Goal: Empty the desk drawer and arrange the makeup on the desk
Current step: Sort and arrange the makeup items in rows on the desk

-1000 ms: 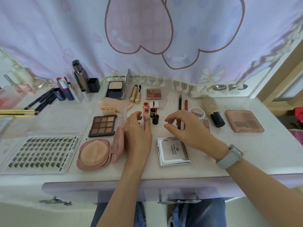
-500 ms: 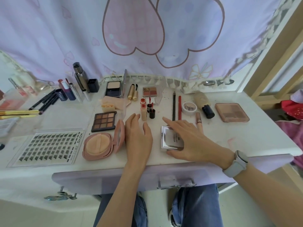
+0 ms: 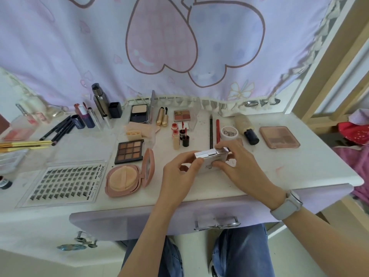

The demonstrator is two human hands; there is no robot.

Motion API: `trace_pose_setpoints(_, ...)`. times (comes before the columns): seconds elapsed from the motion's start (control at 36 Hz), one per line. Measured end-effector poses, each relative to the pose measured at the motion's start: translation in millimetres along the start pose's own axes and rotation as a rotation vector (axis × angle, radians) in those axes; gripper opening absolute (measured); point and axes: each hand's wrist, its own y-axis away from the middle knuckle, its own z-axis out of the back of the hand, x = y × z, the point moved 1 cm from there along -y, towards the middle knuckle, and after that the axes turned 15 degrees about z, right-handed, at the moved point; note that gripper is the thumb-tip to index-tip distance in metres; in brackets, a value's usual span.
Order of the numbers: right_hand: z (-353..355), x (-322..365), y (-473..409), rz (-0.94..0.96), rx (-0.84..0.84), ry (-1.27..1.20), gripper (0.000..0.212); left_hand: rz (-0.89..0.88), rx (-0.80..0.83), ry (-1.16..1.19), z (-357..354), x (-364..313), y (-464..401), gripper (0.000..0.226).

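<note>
Head view is showing both hands meeting over the front middle of the desk (image 3: 299,176), holding a silver compact (image 3: 211,159) lifted off the surface. The left hand (image 3: 177,178) is pinching its left end with thumb and curled fingers; the right hand (image 3: 239,166) is gripping the right end, fingers arching over the top edge and thumb underneath. The compact's long axis is running left to right between the hands, its clasp edge is facing up, and neither hand is nearer than the other. It looks as if the person is about to open it or set it down in the bare patch just below it, near the front edge.

Small dark print is showing on the compact's underside, too small to read. Toward the back edge, a white round jar (image 3: 229,133) is reading "PIPL". Near the front left corner, the lash tray (image 3: 65,181) is carrying the word "XOYO" along its right side. The drawer (image 3: 139,220) beneath the front edge is appearing closed.
</note>
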Motion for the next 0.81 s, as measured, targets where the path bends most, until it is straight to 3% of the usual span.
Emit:
trace_pose_setpoints(0.19,2,8,-1,-0.005,-0.111,-0.036,0.040,0.050,-0.068,0.161,-6,-7,0,0.016)
trace_pose_setpoints(0.33,0,21,-1,0.022,-0.091,0.006,0.026,0.135,-0.022,0.312,-13,-16,2,0.053)
trace_pose_setpoints(0.5,10,34,-4,0.051,0.047,-0.080,0.024,0.114,-0.051,0.314,-9,-18,2,0.028)
trace_pose_setpoints(0.64,17,37,-14,0.032,0.183,-0.081,0.018,0.050,-0.045,0.257,-11,-20,6,0.029)
trace_pose_setpoints(0.81,20,38,-19,-0.009,0.302,-0.032,0.041,0.049,-0.063,0.239,-14,-19,5,0.023)
